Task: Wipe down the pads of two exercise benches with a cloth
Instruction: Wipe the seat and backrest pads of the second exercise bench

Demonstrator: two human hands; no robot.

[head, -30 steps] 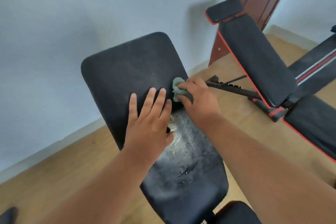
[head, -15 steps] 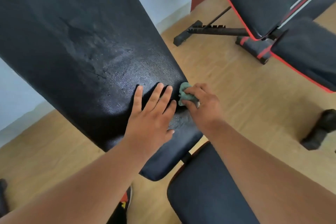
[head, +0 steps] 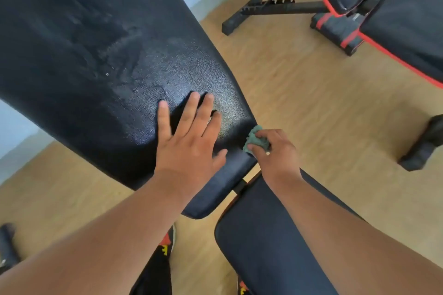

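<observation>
Your left hand (head: 189,141) lies flat, fingers straight and spread, on the back pad (head: 100,55). Your right hand (head: 275,151) clamps the cloth (head: 255,137) against the pad's edge. Second bench (head: 383,7) stands beyond on the wooden floor (head: 299,93).

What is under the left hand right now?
The left hand lies flat on the damp back pad. Only the pad shows around it; what its palm covers is hidden.

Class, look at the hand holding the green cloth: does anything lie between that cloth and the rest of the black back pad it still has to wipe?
Yes. The left hand rests flat on the black back pad, directly beside the crumpled green cloth that the right hand grips at the pad's right edge.
</observation>
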